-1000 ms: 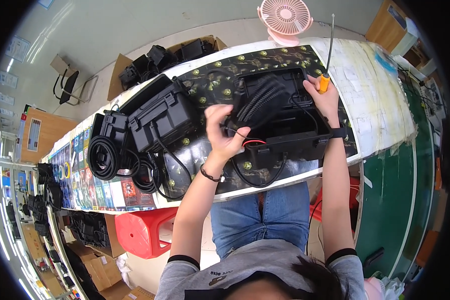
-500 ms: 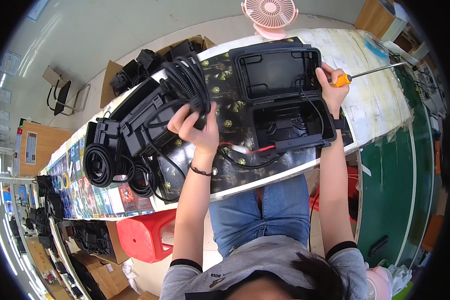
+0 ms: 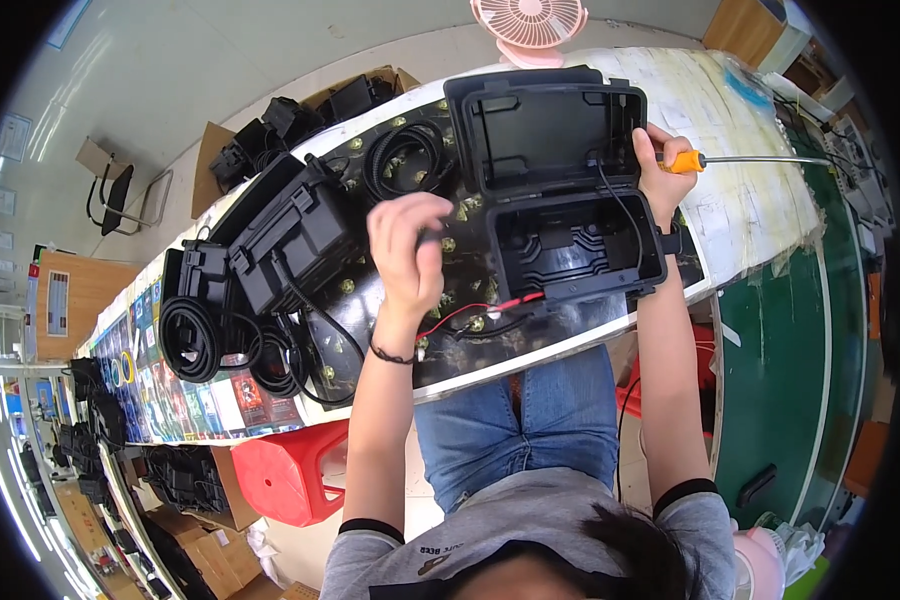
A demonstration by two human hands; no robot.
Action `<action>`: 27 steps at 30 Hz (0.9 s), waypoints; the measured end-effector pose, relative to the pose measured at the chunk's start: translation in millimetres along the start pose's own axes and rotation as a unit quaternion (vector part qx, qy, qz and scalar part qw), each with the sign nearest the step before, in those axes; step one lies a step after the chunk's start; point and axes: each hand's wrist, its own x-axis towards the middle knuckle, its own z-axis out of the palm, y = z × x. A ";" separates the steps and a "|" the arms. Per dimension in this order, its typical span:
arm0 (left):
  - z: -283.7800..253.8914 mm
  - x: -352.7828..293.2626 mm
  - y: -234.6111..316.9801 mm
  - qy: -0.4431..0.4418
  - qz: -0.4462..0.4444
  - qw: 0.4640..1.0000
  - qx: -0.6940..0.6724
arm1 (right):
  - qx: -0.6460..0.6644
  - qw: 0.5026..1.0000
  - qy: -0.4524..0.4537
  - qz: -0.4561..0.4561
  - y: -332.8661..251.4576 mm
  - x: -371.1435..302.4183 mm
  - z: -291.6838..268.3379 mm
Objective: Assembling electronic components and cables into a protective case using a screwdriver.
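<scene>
A black plastic box (image 3: 575, 245) stands with its hinged lid (image 3: 550, 135) swung back, a thin cable running inside between the two halves. My right hand (image 3: 662, 182) is closed around a screwdriver (image 3: 684, 161) with an orange handle, its long shaft pointing right. That hand rests against the box's right side. To the left of the box, my left hand (image 3: 406, 250) hovers with loosely bent fingers, holding nothing. Just beyond it lies a coil of black ribbed cable (image 3: 407, 160). Red wires (image 3: 460, 318) with a connector trail from the box's near side.
More closed black boxes (image 3: 295, 245) with coiled black cables (image 3: 191, 338) fill the table's left part. A pink fan (image 3: 530, 25) stands at the far edge. Behind the table is a carton (image 3: 213, 165) of black boxes. A red stool (image 3: 288, 484) stands at the near left.
My left hand has let go of the cable coil, which now lies on the table, and has drawn back from it. My right hand keeps the screwdriver beside the box.
</scene>
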 end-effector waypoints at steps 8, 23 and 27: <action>20.1 -5.3 13.2 -0.185 0.097 0.978 -0.012 | -0.009 0.999 -0.051 0.008 8.2 -2.8 2.9; 25.6 -10.6 19.0 -0.146 0.137 0.980 0.021 | -0.290 0.864 -0.245 0.329 -4.1 16.2 -6.6; 25.7 -10.8 17.3 -0.137 0.142 0.980 0.040 | -0.291 0.862 -0.274 0.312 -2.0 16.3 -10.2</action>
